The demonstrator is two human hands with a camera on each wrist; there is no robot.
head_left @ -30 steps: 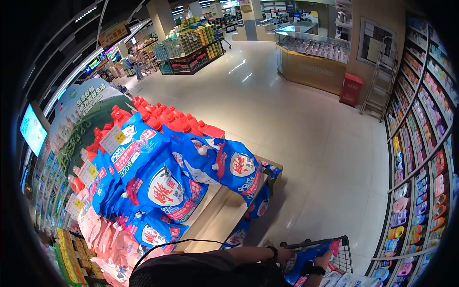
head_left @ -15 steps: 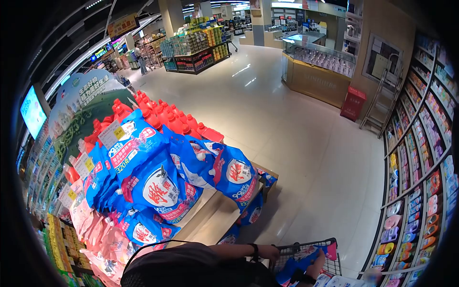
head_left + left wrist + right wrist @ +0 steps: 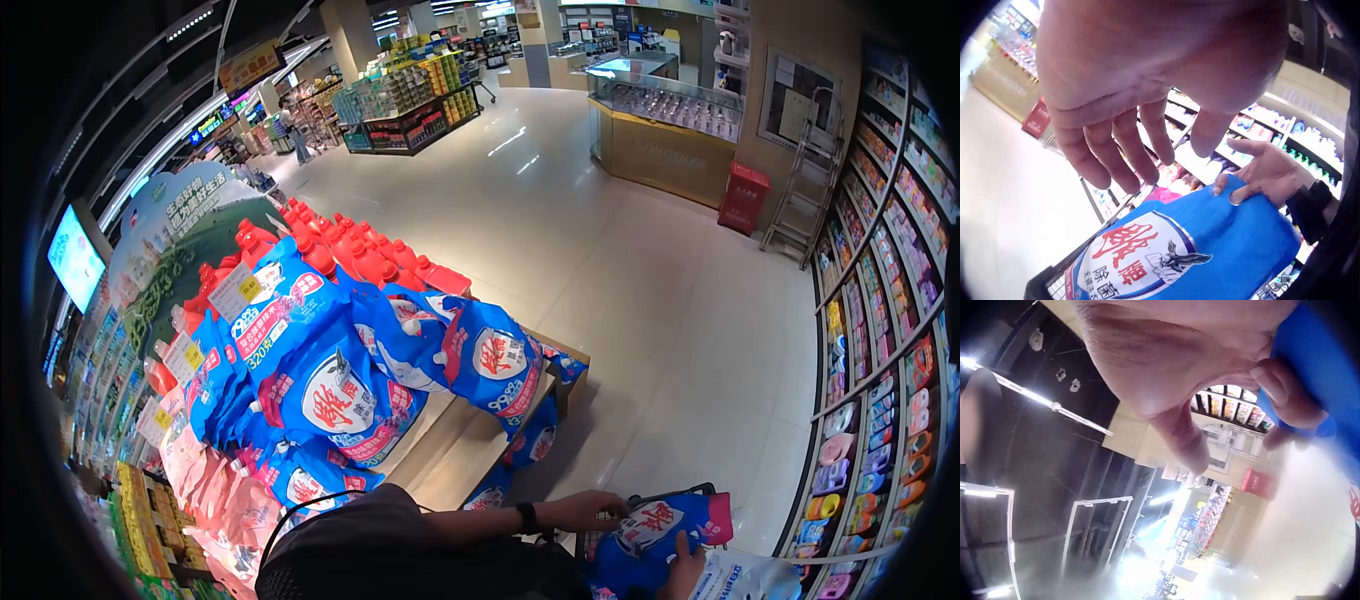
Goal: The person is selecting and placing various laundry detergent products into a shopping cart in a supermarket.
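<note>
A blue laundry detergent bag (image 3: pixel 640 540) with a white oval and red lettering lies over the shopping cart (image 3: pixel 708 489). My right hand (image 3: pixel 685 570) holds the bag at its near right edge. In the left wrist view, the fingers of my right hand (image 3: pixel 1269 178) curl over the blue edge, while its thumb stands away. Above the bag's printed front hovers my left hand (image 3: pixel 592 510). The left wrist view shows its fingers (image 3: pixel 1125 156) spread and loosely bent, with nothing between them. A white package (image 3: pixel 745 578) sits beside the bag.
On my left a display table (image 3: pixel 450 440) carries stacked blue detergent bags (image 3: pixel 340 390), red bottles (image 3: pixel 370 255) and pink packs (image 3: pixel 225 500). Tall shelves (image 3: pixel 890 300) line the right side. Farther ahead stand a glass counter (image 3: pixel 665 150), a red bin (image 3: pixel 743 198) and a stepladder (image 3: pixel 803 190).
The bag has come up in the cart, and its printed oval now faces up into view. My left hand has moved right, over the bag; the right hand stays at its edge.
</note>
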